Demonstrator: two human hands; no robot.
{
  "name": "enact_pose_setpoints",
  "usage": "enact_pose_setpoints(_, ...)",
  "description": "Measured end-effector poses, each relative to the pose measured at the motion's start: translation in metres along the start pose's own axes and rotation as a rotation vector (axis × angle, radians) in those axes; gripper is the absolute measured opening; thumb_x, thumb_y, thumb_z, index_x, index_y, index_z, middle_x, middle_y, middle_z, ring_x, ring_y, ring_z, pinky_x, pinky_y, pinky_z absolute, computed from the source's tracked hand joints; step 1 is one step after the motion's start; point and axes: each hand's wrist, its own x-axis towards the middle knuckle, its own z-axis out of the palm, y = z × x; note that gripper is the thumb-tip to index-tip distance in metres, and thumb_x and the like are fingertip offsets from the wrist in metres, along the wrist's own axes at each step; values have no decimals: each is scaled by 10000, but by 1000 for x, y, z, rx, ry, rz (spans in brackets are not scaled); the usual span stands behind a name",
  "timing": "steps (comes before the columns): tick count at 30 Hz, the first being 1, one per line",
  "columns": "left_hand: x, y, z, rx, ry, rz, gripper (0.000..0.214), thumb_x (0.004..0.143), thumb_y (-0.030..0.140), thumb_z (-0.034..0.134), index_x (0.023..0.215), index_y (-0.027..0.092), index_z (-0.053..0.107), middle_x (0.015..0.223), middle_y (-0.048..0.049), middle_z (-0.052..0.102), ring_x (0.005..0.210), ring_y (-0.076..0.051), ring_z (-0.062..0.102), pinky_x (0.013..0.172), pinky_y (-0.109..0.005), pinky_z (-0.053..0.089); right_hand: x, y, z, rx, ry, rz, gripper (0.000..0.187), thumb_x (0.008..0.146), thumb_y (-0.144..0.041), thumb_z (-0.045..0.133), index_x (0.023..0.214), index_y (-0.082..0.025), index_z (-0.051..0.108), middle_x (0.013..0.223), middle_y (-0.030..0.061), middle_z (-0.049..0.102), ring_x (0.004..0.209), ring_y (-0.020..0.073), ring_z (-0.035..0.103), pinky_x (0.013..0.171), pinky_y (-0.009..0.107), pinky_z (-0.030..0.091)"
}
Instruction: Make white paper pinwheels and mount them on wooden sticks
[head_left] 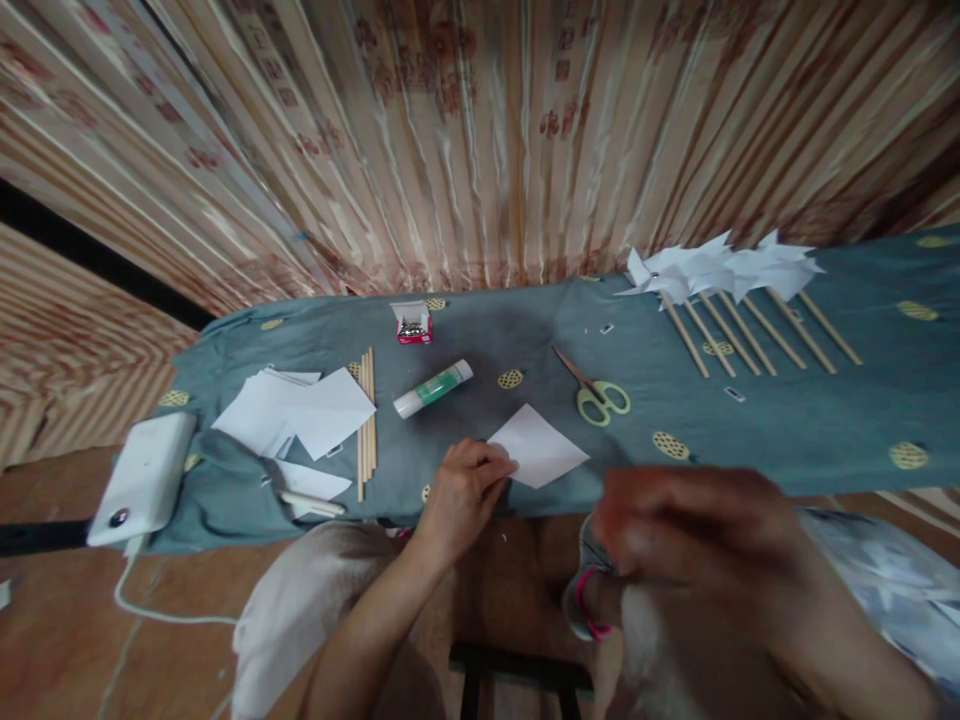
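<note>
A small white square of paper [538,448] lies turned like a diamond near the front edge of the cloth-covered table. My left hand [466,488] pinches its left corner, thumb and fingers closed on it. Closer to the camera, my right hand [690,530] is lifted in front of the table edge, apart from the paper. Motion blurs its curled fingers, and I cannot make out whether anything is in them. Beyond the paper lie green-handled scissors [602,400], a glue stick [433,389] and an open red box [413,326] of small shiny metal pieces.
Several white paper pinwheels [720,272] on wooden sticks lie at the back right. To the left are loose sticks [367,425], paper sheets [262,410], a pale-handled tool [311,503] and a white device [145,475] with a cable. A curtain [480,150] hangs behind the table.
</note>
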Motion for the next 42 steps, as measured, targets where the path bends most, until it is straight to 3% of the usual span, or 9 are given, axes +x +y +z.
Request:
enact_pose_setpoints(2,0,2,-2,47,74,74,165,896,137,571,961,177,717,901,-77,705,854,-195,614,738,-329,505,73,-5,-13,-211,76,175,134,865,-336,627,860,-237,719,795,18,733,703,189,673,610,279,497)
enact_pose_setpoints(5,2,4,-8,98,171,156,144,903,154,574,959,168,706,882,-72,703,817,-183,605,708,-320,506,122,-4,-12,-334,160,373,241,797,-416,656,887,-203,727,831,56,747,749,211,675,674,298,490)
enact_pose_setpoints(10,3,9,-22,131,223,189,163,898,125,577,997,180,693,921,-65,710,847,-179,597,735,-331,508,120,0,6,169,-97,665,464,672,-638,683,619,-178,681,590,11,639,545,127,532,505,243,407)
enact_pose_setpoints(14,0,8,-29,120,219,168,178,887,114,583,1008,183,693,922,-63,709,866,-189,589,760,-350,507,120,0,15,400,-43,802,455,470,-558,846,668,-172,707,595,-27,634,533,84,498,512,213,387)
enact_pose_setpoints(17,-3,2,-31,1,230,53,237,884,110,560,1047,218,694,1046,-67,698,989,-206,593,857,-389,508,124,0,19,431,-22,789,433,465,-528,859,652,-169,706,604,-28,636,542,75,494,515,206,370)
enact_pose_setpoints(21,-3,-7,-32,-355,335,-343,341,872,225,551,1201,229,642,1305,-93,599,1211,-233,544,1004,-422,453,130,-1,23,380,17,717,401,508,-533,837,615,-175,693,564,-33,610,512,74,452,482,221,312)
enact_pose_setpoints(27,4,0,-29,-990,300,-777,486,690,436,755,1089,163,708,992,-75,736,879,-207,667,791,-312,512,131,-3,27,326,55,686,407,521,-536,840,599,-175,669,546,-40,599,500,74,442,489,232,284)
enact_pose_setpoints(32,5,1,-28,-954,260,-814,326,635,440,772,781,149,763,582,10,632,488,-98,495,483,-219,399,131,-7,30,390,102,684,433,480,-552,854,576,-177,663,529,-36,592,485,80,445,482,238,293)
enact_pose_setpoints(42,1,-11,-54,-805,416,-697,282,695,416,700,759,147,759,689,-17,605,590,-118,499,526,-233,432,134,-15,24,416,251,712,492,347,-590,884,568,-190,701,496,-24,586,447,79,433,427,226,297)
